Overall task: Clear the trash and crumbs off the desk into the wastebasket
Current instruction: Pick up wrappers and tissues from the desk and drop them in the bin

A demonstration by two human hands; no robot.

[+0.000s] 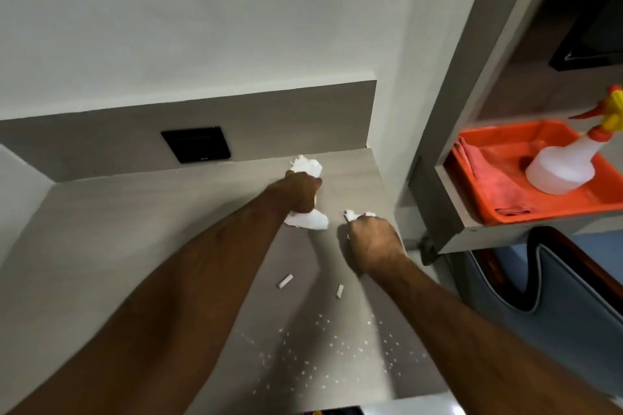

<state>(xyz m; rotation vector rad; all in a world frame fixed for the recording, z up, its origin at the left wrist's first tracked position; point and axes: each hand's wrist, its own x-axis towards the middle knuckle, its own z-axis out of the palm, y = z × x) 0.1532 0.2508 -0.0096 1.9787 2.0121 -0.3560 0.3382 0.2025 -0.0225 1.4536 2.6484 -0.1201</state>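
Note:
My left hand (301, 191) is closed around crumpled white tissue (308, 220) near the back right of the grey desk (135, 232); more of that tissue sticks out above the fist, near the back panel. My right hand (371, 241) is a fist on a smaller white paper scrap (350, 214) just to the right. Two short white paper rolls lie on the desk nearer to me, one on the left (285, 281) and one on the right (339, 290). White crumbs (330, 344) are scattered over the front of the desk. No wastebasket is visible.
A black wall socket (196, 144) sits in the desk's back panel. To the right, a shelf holds an orange tray (499, 212) with a pink cloth (488, 178) and a white spray bottle (563, 162). Below it is a blue and dark bag or chair (556, 296).

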